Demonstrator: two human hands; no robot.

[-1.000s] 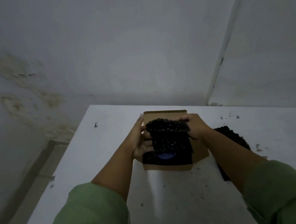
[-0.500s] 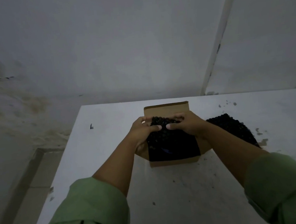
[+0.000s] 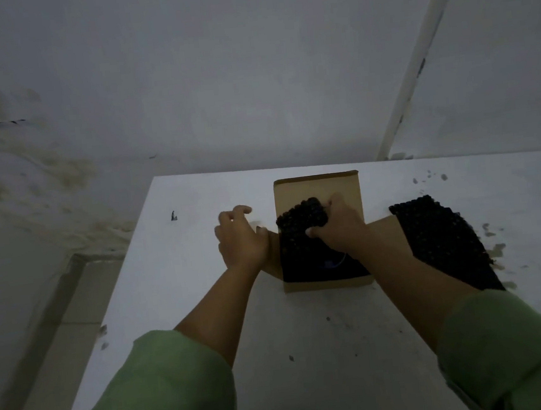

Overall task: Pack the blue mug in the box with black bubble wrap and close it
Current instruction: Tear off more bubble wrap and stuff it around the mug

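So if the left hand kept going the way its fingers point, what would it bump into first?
Probably nothing on the table: the left hand points away over bare white tabletop left of the box, then the wall, though depth is unclear.

- No readable text, labels, brands or numbers anywhere in view.
- Box (image 3: 316, 187): plain brown cardboard, no print visible on the flaps.
- Bubble wrap (image 3: 300, 221): plain black, unmarked.
- Tabletop (image 3: 205, 293): only dark specks and scuffs, not lettering.
- Wall (image 3: 217, 77): stains only, no signs.
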